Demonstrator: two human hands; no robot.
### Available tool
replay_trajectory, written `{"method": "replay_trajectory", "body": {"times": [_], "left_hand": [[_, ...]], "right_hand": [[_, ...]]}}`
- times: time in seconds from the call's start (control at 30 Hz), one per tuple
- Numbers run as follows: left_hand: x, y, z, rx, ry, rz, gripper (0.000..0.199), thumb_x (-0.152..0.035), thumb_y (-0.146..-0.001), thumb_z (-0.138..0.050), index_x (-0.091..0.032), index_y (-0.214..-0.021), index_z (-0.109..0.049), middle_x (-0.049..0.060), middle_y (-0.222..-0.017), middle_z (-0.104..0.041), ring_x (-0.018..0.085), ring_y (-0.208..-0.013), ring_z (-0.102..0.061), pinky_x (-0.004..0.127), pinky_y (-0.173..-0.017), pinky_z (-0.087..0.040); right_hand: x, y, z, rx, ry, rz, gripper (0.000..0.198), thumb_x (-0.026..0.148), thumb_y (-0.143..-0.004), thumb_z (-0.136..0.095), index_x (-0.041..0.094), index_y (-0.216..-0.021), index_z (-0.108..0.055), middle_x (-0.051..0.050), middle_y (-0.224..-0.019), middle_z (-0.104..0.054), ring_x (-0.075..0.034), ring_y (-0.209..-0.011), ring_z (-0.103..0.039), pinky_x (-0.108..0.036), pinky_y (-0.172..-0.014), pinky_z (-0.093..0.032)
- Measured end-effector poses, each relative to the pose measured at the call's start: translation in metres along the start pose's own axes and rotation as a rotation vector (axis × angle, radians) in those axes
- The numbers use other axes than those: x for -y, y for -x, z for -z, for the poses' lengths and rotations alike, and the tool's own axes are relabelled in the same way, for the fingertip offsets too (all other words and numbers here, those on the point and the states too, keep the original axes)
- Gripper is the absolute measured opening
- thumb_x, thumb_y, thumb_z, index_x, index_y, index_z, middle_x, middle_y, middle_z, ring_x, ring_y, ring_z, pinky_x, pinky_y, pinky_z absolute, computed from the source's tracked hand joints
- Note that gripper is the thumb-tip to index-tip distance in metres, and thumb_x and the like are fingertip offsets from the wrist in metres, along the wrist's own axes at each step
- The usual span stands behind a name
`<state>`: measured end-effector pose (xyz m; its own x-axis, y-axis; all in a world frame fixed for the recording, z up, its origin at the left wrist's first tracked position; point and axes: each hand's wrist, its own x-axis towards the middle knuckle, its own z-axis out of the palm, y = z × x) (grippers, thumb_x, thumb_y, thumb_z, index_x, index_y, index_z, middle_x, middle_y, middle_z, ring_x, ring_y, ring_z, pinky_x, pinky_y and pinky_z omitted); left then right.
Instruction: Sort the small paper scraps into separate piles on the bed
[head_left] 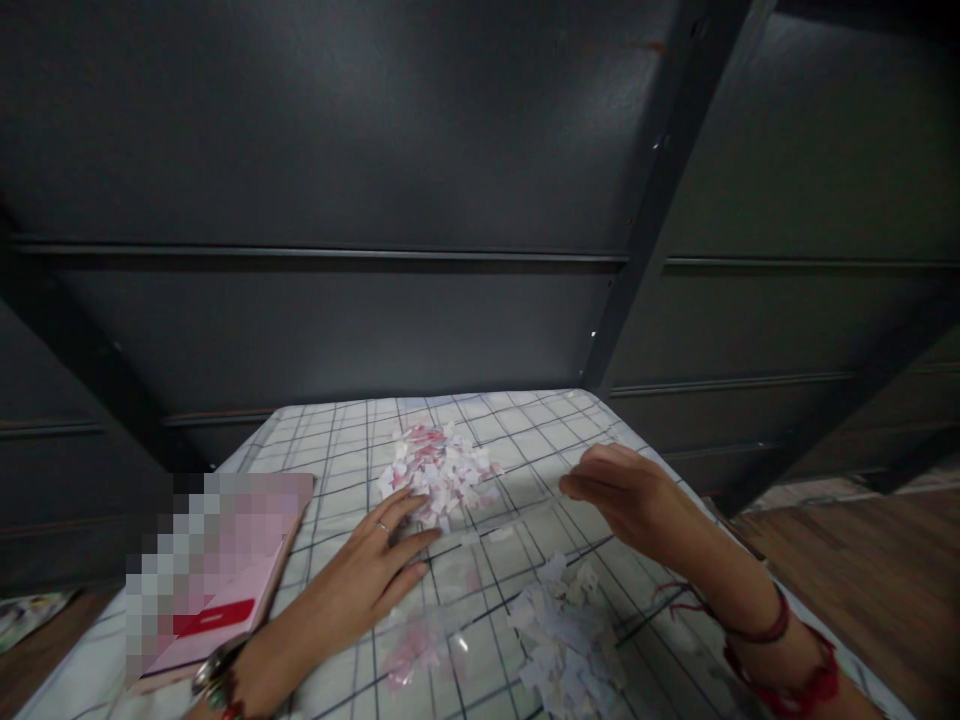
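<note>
A heap of small white and pink paper scraps [442,470] lies in the middle of the checked cloth. My left hand [375,560], a ring on one finger, reaches to the near left edge of this heap with its fingers apart and holds nothing visible. To the right, my right hand [622,490] is raised over the cloth, fingertips pinched together; what they hold, if anything, is too small or hidden to name. Nearer to me, a second heap of whitish scraps [566,635] sits below the right hand. Clear plastic with pink bits [420,645] lies beside it.
A white cloth with dark grid lines [330,450] covers the table. At the left edge lies a flat pink item [262,560], partly pixelated, with a red label [214,618]. Dark metal panels [375,330] stand behind the table. Wooden flooring [885,560] shows at right.
</note>
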<state>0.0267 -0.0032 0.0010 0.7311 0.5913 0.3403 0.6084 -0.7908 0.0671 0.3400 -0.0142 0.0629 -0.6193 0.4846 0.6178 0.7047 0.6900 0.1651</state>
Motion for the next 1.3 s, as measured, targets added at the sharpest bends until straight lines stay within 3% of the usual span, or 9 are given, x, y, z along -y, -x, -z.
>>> {"method": "replay_trajectory", "body": {"times": [0.07,0.23,0.33,0.47,0.67,0.87,1.07,1.2,1.3], "left_hand": [[0.000,0.000,-0.001,0.005,0.011,0.004,0.033,-0.023,-0.091,-0.043,-0.025,-0.123,-0.050,0.008,-0.134,-0.038,0.027,-0.128,-0.031,0.048,-0.101,-0.038],[0.001,0.000,-0.003,-0.002,0.039,-0.002,0.033,-0.024,-0.091,-0.043,-0.025,-0.124,-0.050,0.008,-0.135,-0.037,0.028,-0.127,-0.032,0.048,-0.102,-0.037],[0.000,0.000,-0.002,0.000,0.039,-0.005,0.033,-0.025,-0.092,-0.043,-0.025,-0.124,-0.049,0.008,-0.135,-0.037,0.027,-0.127,-0.032,0.048,-0.102,-0.037],[-0.001,-0.001,-0.001,0.000,0.030,0.007,0.032,-0.026,-0.091,-0.043,-0.024,-0.122,-0.051,0.008,-0.134,-0.038,0.028,-0.127,-0.032,0.048,-0.101,-0.038],[0.001,0.000,-0.003,-0.027,0.055,0.013,0.031,-0.027,-0.091,-0.045,-0.026,-0.121,-0.052,0.007,-0.134,-0.040,0.027,-0.126,-0.034,0.047,-0.102,-0.037],[0.001,0.000,-0.002,0.002,0.011,0.007,0.032,-0.025,-0.091,-0.043,-0.026,-0.122,-0.052,0.008,-0.135,-0.037,0.027,-0.128,-0.032,0.047,-0.101,-0.037],[0.000,-0.001,-0.001,-0.019,0.048,-0.008,0.032,-0.025,-0.091,-0.043,-0.026,-0.122,-0.051,0.007,-0.134,-0.039,0.027,-0.127,-0.033,0.048,-0.102,-0.036],[0.001,0.000,-0.002,-0.019,0.047,0.000,0.032,-0.025,-0.091,-0.044,-0.026,-0.122,-0.051,0.007,-0.135,-0.038,0.027,-0.128,-0.032,0.047,-0.102,-0.036],[0.001,0.000,-0.002,-0.007,0.047,0.002,0.032,-0.026,-0.091,-0.043,-0.027,-0.122,-0.051,0.007,-0.135,-0.038,0.027,-0.127,-0.032,0.048,-0.103,-0.036]], "right_hand": [[-0.005,0.002,0.001,-0.022,-0.022,-0.039,0.024,0.011,-0.089,-0.040,0.018,-0.078,-0.060,-0.001,-0.063,-0.054,-0.012,-0.061,-0.044,-0.025,-0.056,-0.035],[0.002,-0.002,-0.013,-0.170,-0.123,0.047,0.020,0.007,-0.087,-0.042,0.017,-0.086,-0.059,-0.002,-0.072,-0.060,-0.012,-0.069,-0.048,-0.027,-0.063,-0.038],[0.005,-0.004,-0.019,-0.115,-0.165,0.075,0.022,0.007,-0.088,-0.041,0.018,-0.082,-0.059,-0.001,-0.070,-0.059,-0.012,-0.068,-0.048,-0.027,-0.063,-0.038],[-0.009,0.003,-0.012,-0.019,-0.198,-0.032,0.025,0.005,-0.085,-0.040,0.019,-0.079,-0.059,0.000,-0.070,-0.059,-0.012,-0.067,-0.049,-0.026,-0.061,-0.038],[-0.017,0.007,-0.012,-0.068,-0.197,-0.053,0.024,0.003,-0.084,-0.041,0.019,-0.084,-0.059,-0.001,-0.074,-0.062,-0.013,-0.072,-0.051,-0.028,-0.065,-0.040],[-0.022,0.008,-0.005,0.095,-0.299,-0.101,0.027,0.003,-0.084,-0.038,0.019,-0.080,-0.059,-0.001,-0.071,-0.060,-0.012,-0.072,-0.053,-0.027,-0.065,-0.043],[-0.031,0.014,0.001,0.033,-0.243,-0.124,0.026,0.006,-0.086,-0.037,0.018,-0.086,-0.060,-0.003,-0.075,-0.062,-0.014,-0.076,-0.053,-0.030,-0.070,-0.043],[-0.026,0.011,0.006,0.145,-0.284,-0.122,0.027,0.009,-0.087,-0.036,0.019,-0.081,-0.060,-0.002,-0.069,-0.059,-0.013,-0.071,-0.053,-0.027,-0.064,-0.043],[-0.022,0.009,0.012,0.139,-0.324,-0.110,0.025,0.012,-0.088,-0.038,0.019,-0.080,-0.060,-0.001,-0.068,-0.058,-0.012,-0.068,-0.052,-0.025,-0.061,-0.042]]}}
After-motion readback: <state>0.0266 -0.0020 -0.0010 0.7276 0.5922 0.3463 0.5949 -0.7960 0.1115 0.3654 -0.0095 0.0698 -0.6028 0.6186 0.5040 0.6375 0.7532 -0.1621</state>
